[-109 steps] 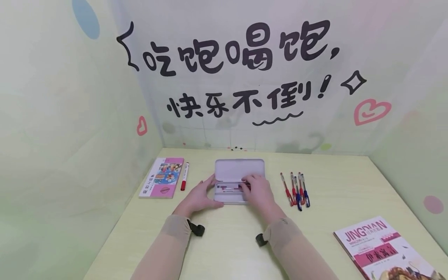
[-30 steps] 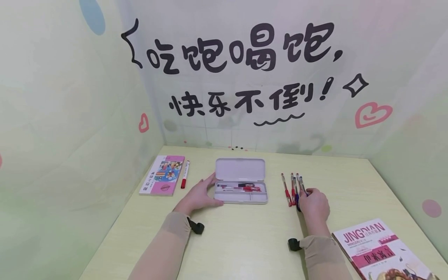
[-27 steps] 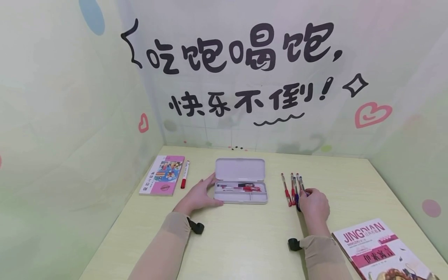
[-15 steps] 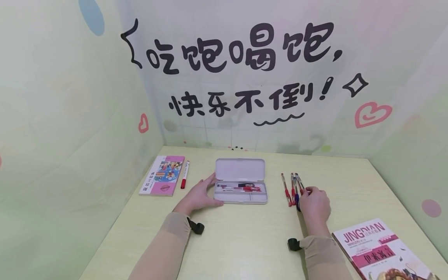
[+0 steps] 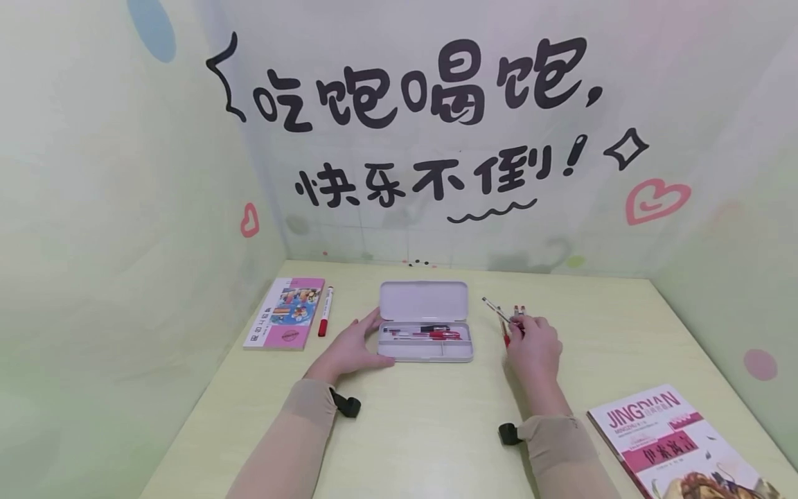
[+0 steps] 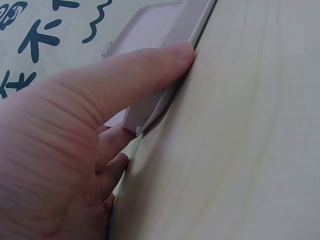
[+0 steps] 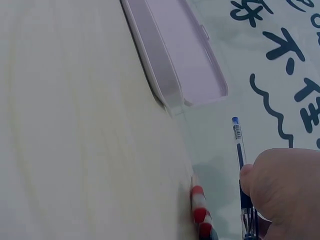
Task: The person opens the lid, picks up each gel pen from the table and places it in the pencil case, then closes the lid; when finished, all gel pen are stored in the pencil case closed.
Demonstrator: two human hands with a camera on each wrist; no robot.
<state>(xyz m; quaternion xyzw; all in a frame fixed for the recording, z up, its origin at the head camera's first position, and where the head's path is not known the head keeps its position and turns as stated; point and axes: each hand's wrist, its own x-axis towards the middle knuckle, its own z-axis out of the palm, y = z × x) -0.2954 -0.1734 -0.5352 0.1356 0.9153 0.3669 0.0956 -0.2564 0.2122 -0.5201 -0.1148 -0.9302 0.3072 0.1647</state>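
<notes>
A pale lilac pencil case (image 5: 424, 301) lies open mid-table, its lid tipped back. Inside, a black pen (image 5: 434, 328) and red pens (image 5: 444, 335) lie in the rear compartment. My left hand (image 5: 348, 353) grips the case's left end; in the left wrist view the thumb (image 6: 150, 67) lies along the front edge, with fingers at the end and behind. To the right, my right hand (image 5: 535, 346) pinches a clear gel pen (image 7: 240, 155) with a blue end and dark grip, lifted and slanting toward the case. Red pens (image 5: 506, 338) on the table are partly hidden behind this hand.
At the back left lie a pink and white book (image 5: 285, 314) and a red-capped white marker (image 5: 325, 312). Another book (image 5: 673, 440) lies at the front right. Printed fabric walls (image 5: 436, 229) close off the table's back and sides.
My right hand has left the case, reached the pens on the right, and picked up a blue one, now lifted and moved left. My left hand stays on the case.
</notes>
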